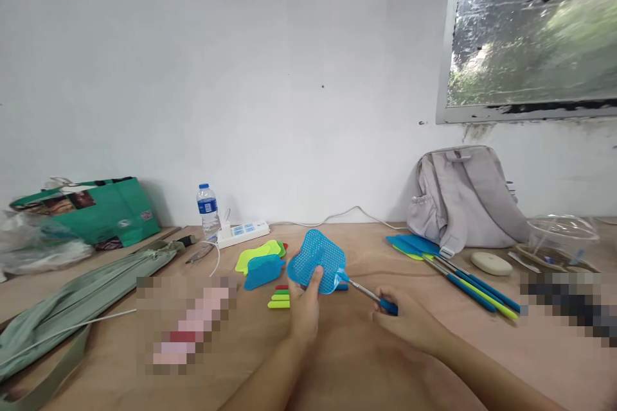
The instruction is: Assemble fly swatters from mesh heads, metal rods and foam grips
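Location: informal assembly workroom. Indicators: plywood bench (337, 359) against bare white wall (241, 77); swatter parts (263, 263) at 12 o'clock; power strip (242, 232) at 11 o'clock; backpack (463, 196) at 2 o'clock.

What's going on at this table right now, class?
A person is holding a blue fly swatter over a wooden table. The left hand grips the mesh head, and the right hand grips the blue handle end of its thin metal rod. Loose swatter heads and small coloured pieces lie just to the left. More swatters lie to the right, by a grey backpack.
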Action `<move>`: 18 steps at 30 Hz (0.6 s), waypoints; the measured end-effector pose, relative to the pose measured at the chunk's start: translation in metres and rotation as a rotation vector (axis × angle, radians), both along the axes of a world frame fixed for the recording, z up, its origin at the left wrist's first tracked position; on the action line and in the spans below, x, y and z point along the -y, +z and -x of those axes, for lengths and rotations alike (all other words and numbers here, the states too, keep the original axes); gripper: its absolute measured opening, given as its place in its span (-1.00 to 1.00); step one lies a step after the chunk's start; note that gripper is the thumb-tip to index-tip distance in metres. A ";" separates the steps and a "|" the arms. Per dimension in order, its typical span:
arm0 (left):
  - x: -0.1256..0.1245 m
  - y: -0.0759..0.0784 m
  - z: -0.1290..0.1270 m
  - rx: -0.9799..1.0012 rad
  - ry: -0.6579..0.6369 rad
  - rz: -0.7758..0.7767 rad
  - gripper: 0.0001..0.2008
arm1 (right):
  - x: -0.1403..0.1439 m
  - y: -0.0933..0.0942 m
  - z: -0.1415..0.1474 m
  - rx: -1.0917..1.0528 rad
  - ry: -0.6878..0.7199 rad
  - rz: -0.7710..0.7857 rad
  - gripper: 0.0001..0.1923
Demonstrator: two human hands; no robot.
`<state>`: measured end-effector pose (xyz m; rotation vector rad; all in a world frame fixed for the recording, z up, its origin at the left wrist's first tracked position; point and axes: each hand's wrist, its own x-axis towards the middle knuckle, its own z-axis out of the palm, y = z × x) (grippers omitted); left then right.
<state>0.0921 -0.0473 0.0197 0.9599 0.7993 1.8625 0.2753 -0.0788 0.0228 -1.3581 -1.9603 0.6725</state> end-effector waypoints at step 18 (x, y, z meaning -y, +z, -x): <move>-0.035 -0.019 0.042 -1.281 0.213 -0.236 -0.72 | -0.045 0.002 -0.123 0.449 -0.612 -0.308 -0.84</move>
